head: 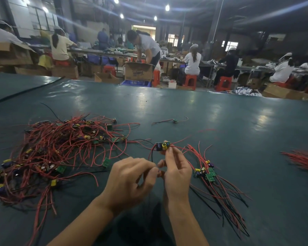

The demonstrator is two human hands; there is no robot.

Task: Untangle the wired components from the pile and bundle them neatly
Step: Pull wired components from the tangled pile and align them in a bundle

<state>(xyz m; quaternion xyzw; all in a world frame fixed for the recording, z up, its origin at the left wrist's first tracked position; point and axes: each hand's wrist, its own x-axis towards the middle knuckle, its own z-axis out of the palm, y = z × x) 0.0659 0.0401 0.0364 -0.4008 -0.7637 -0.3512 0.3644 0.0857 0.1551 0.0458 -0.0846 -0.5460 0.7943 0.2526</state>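
View: head camera, looking over both your forearms.
Surface [167, 103]: dark green and glossy; it carries every item listed below.
Right grip: your right hand [176, 172] is up off the surface, its fingertips closed to a narrow pinch. One tip shows behind the board and another in front.
Item in right grip: board [163, 146], small and green, with a blue part and a yellow capacitor. It is held clear of the surface, ahead of both hands.
Left grip: your left hand [132, 176] has its fingers curled tight, the tips pressed together beside your right thumb. It pinches the leads.
Leads [151, 157]: red and black, hanging from the board down to your left fingertips; the exact contact is blurred.
Pile [57, 150]: on your left, a tangled heap of red and black wires with many small boards. Its nearest strands reach close to your left hand.
Sorted group [209, 173]: just right of your right hand, several boards lying together, their wires fanned toward you and rightward.
Lone component [174, 121]: one board with short wires, farther out, by itself.
Red wires [304, 161]: a loose sheaf at the right edge, cut off by the frame.
Black cable [25, 90]: across the far left of the surface.
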